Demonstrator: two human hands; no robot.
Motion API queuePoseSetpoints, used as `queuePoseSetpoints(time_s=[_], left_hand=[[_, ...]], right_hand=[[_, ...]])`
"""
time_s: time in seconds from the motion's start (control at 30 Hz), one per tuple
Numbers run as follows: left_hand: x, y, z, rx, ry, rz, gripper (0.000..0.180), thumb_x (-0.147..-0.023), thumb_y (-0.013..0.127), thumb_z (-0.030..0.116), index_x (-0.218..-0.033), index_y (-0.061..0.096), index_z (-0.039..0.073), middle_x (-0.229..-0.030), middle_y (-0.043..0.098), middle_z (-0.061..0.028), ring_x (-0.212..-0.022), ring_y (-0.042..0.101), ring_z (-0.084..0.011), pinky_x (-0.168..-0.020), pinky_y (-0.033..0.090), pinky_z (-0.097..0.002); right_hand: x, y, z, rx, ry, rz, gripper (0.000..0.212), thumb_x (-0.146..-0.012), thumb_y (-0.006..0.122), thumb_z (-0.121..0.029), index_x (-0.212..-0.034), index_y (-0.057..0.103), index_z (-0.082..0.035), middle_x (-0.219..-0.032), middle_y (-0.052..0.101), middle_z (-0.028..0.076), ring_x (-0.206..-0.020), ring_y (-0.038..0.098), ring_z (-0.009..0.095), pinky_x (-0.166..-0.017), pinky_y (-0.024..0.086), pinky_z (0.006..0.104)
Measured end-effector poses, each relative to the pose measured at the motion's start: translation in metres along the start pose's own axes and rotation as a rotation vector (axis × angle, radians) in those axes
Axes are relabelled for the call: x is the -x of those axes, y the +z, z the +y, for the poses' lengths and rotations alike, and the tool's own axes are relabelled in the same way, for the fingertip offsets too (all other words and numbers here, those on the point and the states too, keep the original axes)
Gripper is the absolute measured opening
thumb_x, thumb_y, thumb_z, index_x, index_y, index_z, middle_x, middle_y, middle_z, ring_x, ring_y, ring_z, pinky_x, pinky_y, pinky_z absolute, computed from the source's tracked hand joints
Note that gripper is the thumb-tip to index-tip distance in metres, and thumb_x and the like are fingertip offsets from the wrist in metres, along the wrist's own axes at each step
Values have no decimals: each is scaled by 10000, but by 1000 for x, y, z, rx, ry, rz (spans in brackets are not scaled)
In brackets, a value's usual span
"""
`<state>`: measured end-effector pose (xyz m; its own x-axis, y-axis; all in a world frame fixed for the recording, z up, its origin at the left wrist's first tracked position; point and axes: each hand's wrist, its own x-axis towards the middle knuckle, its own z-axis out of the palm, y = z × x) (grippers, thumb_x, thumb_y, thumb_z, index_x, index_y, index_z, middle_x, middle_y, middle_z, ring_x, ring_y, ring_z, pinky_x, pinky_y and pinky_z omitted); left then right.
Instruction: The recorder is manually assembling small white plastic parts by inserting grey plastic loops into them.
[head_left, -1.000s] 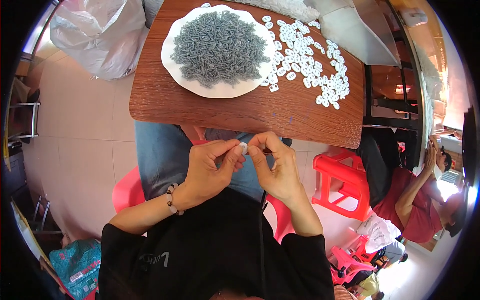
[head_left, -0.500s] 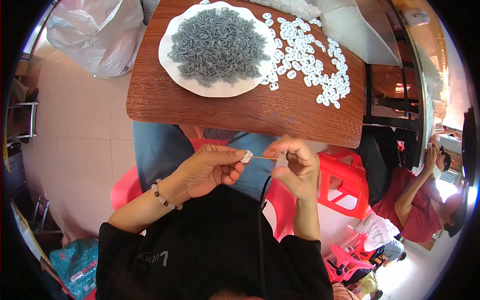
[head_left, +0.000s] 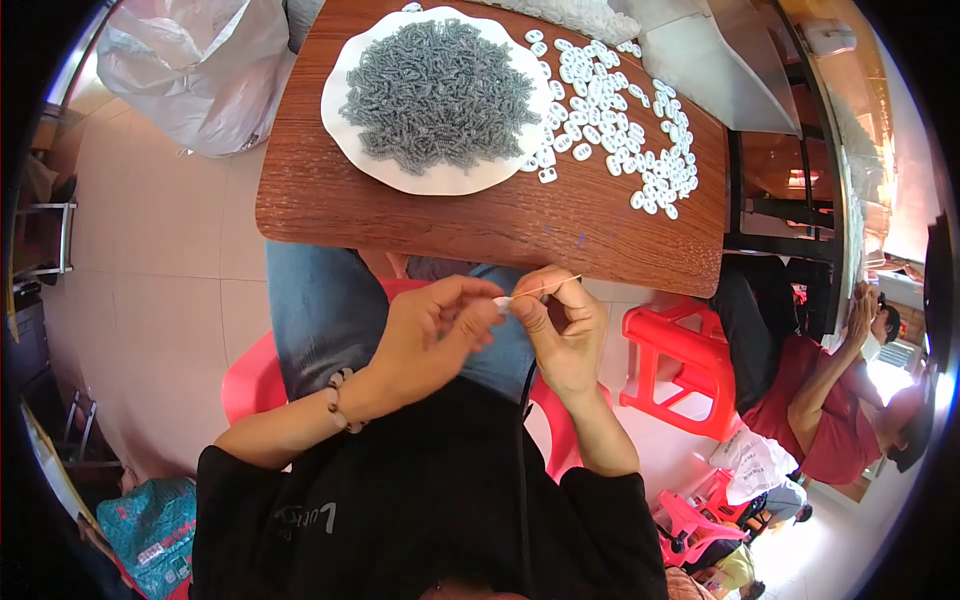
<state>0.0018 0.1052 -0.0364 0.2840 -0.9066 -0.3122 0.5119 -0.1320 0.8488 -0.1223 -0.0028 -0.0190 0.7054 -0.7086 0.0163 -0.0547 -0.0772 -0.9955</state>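
In front of my lap, my right hand [head_left: 570, 345] pinches a small white plastic piece [head_left: 503, 303] between thumb and forefinger. A thin orange stick [head_left: 548, 288] slants up to the right from the piece, across the right fingers. My left hand [head_left: 430, 335], with a bead bracelet on its wrist, is curved beside the piece. Its thumb and fingers are apart, their tips close to the piece. On the table beyond stands a scalloped white plate [head_left: 345, 140] heaped with small grey springs [head_left: 440, 95]. To its right lie many loose white oval pieces with holes [head_left: 600, 100].
The brown wooden table's [head_left: 480, 225] near edge lies just beyond my hands. A white plastic bag [head_left: 195, 75] stands at far left. A red stool [head_left: 680, 375] is at right, near a person in a dark red shirt [head_left: 810, 400]. A clear bin [head_left: 715, 70] stands at the back right.
My right hand has moved left and closed on the white piece. My left hand has loosened around it. The orange stick now tilts upward to the right instead of lying nearly level.
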Motion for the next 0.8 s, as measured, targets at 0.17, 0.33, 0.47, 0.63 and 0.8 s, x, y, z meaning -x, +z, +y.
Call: queuePoseSetpoints(time_s=[0.17,0.33,0.47,0.63,0.8], left_hand=[[2,1,-6,-288,423,152,166,-885,655,90,-1023,655,-2,-755,654,-87,-635,630,-124,-554,490,-244],[3,0,2,-495,496,183,103,-897,619,45,-960,649,-32,-740,637,-99,-584,611,-137,-515,474,-237],[3,-4,12,-634,543,148,83,-891,605,26,-943,647,-26,-676,608,-90,-549,598,-144,-477,443,-248],[1,-7,13,-595,519,129,87,-907,597,56,-912,644,-16,-636,590,-75,-505,576,-141,-456,419,-252],[3,-5,16,-452,346,124,81,-885,611,47,-897,627,-31,-671,579,-123,-549,569,-221,-485,418,-312]], right_hand=[[3,19,-5,-125,118,42,134,-915,644,-122,-884,595,-1,-831,588,5,-740,519,54,-663,417,199],[7,21,6,95,78,69,104,-931,619,-115,-935,578,-19,-825,557,-30,-734,470,29,-649,383,180],[3,20,-2,64,76,78,104,-928,606,-93,-878,571,-9,-734,549,-19,-663,426,48,-604,367,206],[-1,21,-9,15,154,31,96,-925,617,-93,-897,574,-11,-757,559,-36,-677,433,35,-617,373,196],[4,22,1,74,120,75,100,-910,640,-96,-930,609,-3,-807,590,-15,-721,488,39,-656,402,193]])
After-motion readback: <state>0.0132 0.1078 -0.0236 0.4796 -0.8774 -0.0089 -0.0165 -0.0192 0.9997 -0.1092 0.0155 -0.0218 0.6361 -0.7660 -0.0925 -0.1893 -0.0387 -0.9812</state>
